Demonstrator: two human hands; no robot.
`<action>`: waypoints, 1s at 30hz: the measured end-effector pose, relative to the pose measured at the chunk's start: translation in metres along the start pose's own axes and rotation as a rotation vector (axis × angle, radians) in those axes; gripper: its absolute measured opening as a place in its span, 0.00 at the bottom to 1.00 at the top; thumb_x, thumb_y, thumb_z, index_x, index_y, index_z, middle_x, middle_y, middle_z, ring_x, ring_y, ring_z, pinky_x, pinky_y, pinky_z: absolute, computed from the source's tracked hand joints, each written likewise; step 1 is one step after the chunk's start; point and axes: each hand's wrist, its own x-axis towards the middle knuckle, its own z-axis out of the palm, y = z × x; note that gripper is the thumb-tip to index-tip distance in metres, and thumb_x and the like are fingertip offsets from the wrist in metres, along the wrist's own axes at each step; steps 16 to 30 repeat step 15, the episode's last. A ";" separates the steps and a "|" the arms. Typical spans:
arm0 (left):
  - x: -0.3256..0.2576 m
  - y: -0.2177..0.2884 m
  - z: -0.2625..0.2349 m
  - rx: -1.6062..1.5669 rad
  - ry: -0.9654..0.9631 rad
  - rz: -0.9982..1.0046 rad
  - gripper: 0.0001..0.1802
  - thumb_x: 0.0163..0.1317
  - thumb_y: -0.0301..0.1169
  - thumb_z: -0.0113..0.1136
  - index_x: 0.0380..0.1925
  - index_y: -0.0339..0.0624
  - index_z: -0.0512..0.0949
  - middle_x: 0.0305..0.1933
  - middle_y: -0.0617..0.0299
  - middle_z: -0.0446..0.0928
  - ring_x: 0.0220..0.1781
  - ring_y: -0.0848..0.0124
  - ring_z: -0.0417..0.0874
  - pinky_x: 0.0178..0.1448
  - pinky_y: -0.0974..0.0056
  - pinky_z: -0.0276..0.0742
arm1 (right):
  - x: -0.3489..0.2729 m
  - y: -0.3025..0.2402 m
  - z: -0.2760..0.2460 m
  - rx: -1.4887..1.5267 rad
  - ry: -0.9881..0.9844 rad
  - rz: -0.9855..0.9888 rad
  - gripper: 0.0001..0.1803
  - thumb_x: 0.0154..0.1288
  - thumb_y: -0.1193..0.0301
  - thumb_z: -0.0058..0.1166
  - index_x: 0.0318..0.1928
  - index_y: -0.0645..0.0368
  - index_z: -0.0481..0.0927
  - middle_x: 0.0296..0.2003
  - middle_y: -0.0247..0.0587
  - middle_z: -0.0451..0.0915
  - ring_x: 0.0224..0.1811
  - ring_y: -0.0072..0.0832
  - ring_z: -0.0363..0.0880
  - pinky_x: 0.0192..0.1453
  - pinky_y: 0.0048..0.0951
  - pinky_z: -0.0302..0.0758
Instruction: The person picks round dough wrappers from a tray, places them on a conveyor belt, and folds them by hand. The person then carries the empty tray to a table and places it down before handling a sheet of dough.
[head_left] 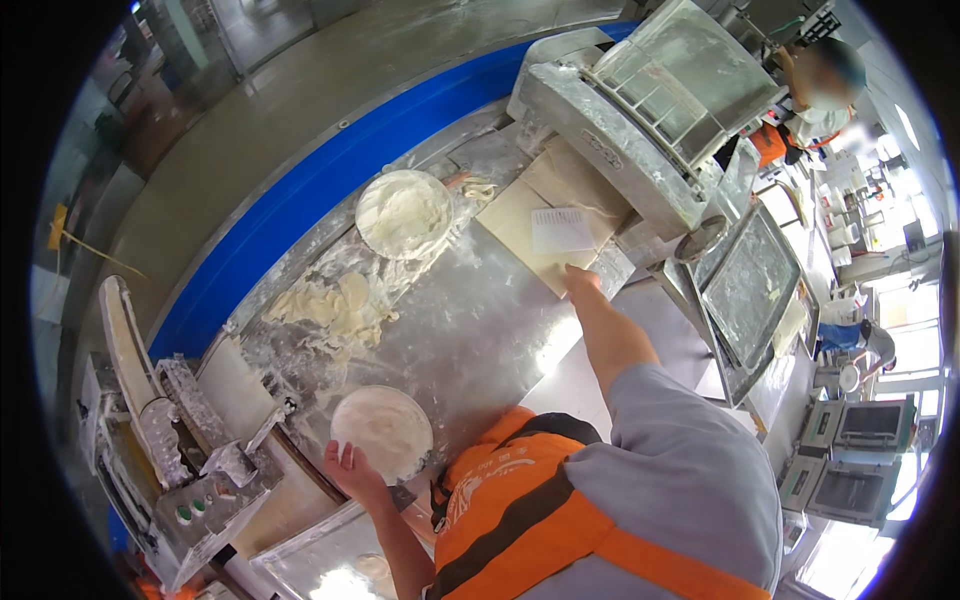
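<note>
My right hand (583, 283) reaches out to the near edge of a flat piece of brown paper or cardboard (515, 222), its fingers closed at that edge. A white printed label (562, 230) lies on the brown piece. My left hand (352, 470) is beside the rim of a round bowl of white flour (382, 432), fingers raised and apart, holding nothing. Farther off stands a second round bowl of flour (404, 214). Between the bowls, loose pale dough scraps (335, 310) lie on the floury metal worktop (450, 325).
A dough-sheeting machine end (165, 440) with green buttons stands left. Beyond the worktop runs a blue strip (300, 165). At far right are a floury machine with a clear guard (640, 120) and a metal tray (752, 285). Other people (825, 90) are in the background.
</note>
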 end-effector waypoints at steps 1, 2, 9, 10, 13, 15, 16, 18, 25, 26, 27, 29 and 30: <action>-0.008 -0.001 0.004 -0.003 0.001 -0.013 0.25 0.65 0.19 0.56 0.62 0.32 0.65 0.62 0.53 0.71 0.55 0.64 0.79 0.60 0.63 0.76 | 0.014 -0.003 0.000 0.097 -0.067 0.094 0.31 0.58 0.52 0.67 0.49 0.69 0.83 0.43 0.52 0.86 0.43 0.43 0.86 0.45 0.41 0.80; -0.015 -0.001 0.008 -0.013 0.007 -0.024 0.25 0.65 0.19 0.56 0.62 0.32 0.66 0.61 0.53 0.71 0.53 0.65 0.79 0.59 0.63 0.76 | 0.021 -0.012 0.002 0.195 -0.136 0.184 0.32 0.57 0.52 0.69 0.50 0.69 0.83 0.44 0.52 0.86 0.43 0.43 0.86 0.45 0.41 0.80; -0.049 -0.011 0.026 -0.007 -0.016 -0.232 0.19 0.65 0.21 0.59 0.56 0.33 0.72 0.53 0.57 0.76 0.50 0.70 0.80 0.54 0.67 0.76 | 0.033 -0.070 0.026 0.194 -0.347 -0.321 0.21 0.57 0.70 0.63 0.50 0.68 0.79 0.43 0.50 0.81 0.44 0.39 0.82 0.48 0.42 0.81; -0.051 -0.009 0.032 -0.019 -0.014 -0.236 0.18 0.65 0.21 0.59 0.55 0.34 0.73 0.52 0.58 0.77 0.50 0.70 0.80 0.54 0.67 0.76 | 0.039 -0.079 0.031 0.275 -0.472 -0.394 0.22 0.57 0.70 0.63 0.51 0.69 0.79 0.44 0.51 0.81 0.44 0.41 0.83 0.48 0.43 0.81; -0.060 -0.015 0.045 -0.046 -0.035 -0.242 0.18 0.65 0.22 0.60 0.55 0.35 0.73 0.51 0.59 0.77 0.49 0.71 0.80 0.53 0.67 0.77 | -0.071 -0.153 0.003 0.531 -0.827 -0.244 0.25 0.56 0.71 0.61 0.54 0.70 0.75 0.41 0.50 0.80 0.41 0.42 0.83 0.46 0.43 0.83; -0.057 -0.015 0.057 -0.038 -0.140 -0.239 0.18 0.66 0.22 0.60 0.55 0.36 0.74 0.52 0.60 0.78 0.50 0.71 0.81 0.55 0.68 0.76 | -0.101 -0.179 -0.014 0.568 -0.979 -0.244 0.30 0.56 0.71 0.63 0.57 0.71 0.71 0.44 0.50 0.79 0.41 0.45 0.83 0.46 0.45 0.84; -0.057 -0.015 0.057 -0.038 -0.140 -0.239 0.18 0.66 0.22 0.60 0.55 0.36 0.74 0.52 0.60 0.78 0.50 0.71 0.81 0.55 0.68 0.76 | -0.101 -0.179 -0.014 0.568 -0.979 -0.244 0.30 0.56 0.71 0.63 0.57 0.71 0.71 0.44 0.50 0.79 0.41 0.45 0.83 0.46 0.45 0.84; -0.057 -0.015 0.057 -0.038 -0.140 -0.239 0.18 0.66 0.22 0.60 0.55 0.36 0.74 0.52 0.60 0.78 0.50 0.71 0.81 0.55 0.68 0.76 | -0.101 -0.179 -0.014 0.568 -0.979 -0.244 0.30 0.56 0.71 0.63 0.57 0.71 0.71 0.44 0.50 0.79 0.41 0.45 0.83 0.46 0.45 0.84; -0.057 -0.015 0.057 -0.038 -0.140 -0.239 0.18 0.66 0.22 0.60 0.55 0.36 0.74 0.52 0.60 0.78 0.50 0.71 0.81 0.55 0.68 0.76 | -0.101 -0.179 -0.014 0.568 -0.979 -0.244 0.30 0.56 0.71 0.63 0.57 0.71 0.71 0.44 0.50 0.79 0.41 0.45 0.83 0.46 0.45 0.84; -0.057 -0.015 0.057 -0.038 -0.140 -0.239 0.18 0.66 0.22 0.60 0.55 0.36 0.74 0.52 0.60 0.78 0.50 0.71 0.81 0.55 0.68 0.76 | -0.101 -0.179 -0.014 0.568 -0.979 -0.244 0.30 0.56 0.71 0.63 0.57 0.71 0.71 0.44 0.50 0.79 0.41 0.45 0.83 0.46 0.45 0.84; -0.057 -0.015 0.057 -0.038 -0.140 -0.239 0.18 0.66 0.22 0.60 0.55 0.36 0.74 0.52 0.60 0.78 0.50 0.71 0.81 0.55 0.68 0.76 | -0.101 -0.179 -0.014 0.568 -0.979 -0.244 0.30 0.56 0.71 0.63 0.57 0.71 0.71 0.44 0.50 0.79 0.41 0.45 0.83 0.46 0.45 0.84; -0.057 -0.015 0.057 -0.038 -0.140 -0.239 0.18 0.66 0.22 0.60 0.55 0.36 0.74 0.52 0.60 0.78 0.50 0.71 0.81 0.55 0.68 0.76 | -0.101 -0.179 -0.014 0.568 -0.979 -0.244 0.30 0.56 0.71 0.63 0.57 0.71 0.71 0.44 0.50 0.79 0.41 0.45 0.83 0.46 0.45 0.84; -0.057 -0.015 0.057 -0.038 -0.140 -0.239 0.18 0.66 0.22 0.60 0.55 0.36 0.74 0.52 0.60 0.78 0.50 0.71 0.81 0.55 0.68 0.76 | -0.101 -0.179 -0.014 0.568 -0.979 -0.244 0.30 0.56 0.71 0.63 0.57 0.71 0.71 0.44 0.50 0.79 0.41 0.45 0.83 0.46 0.45 0.84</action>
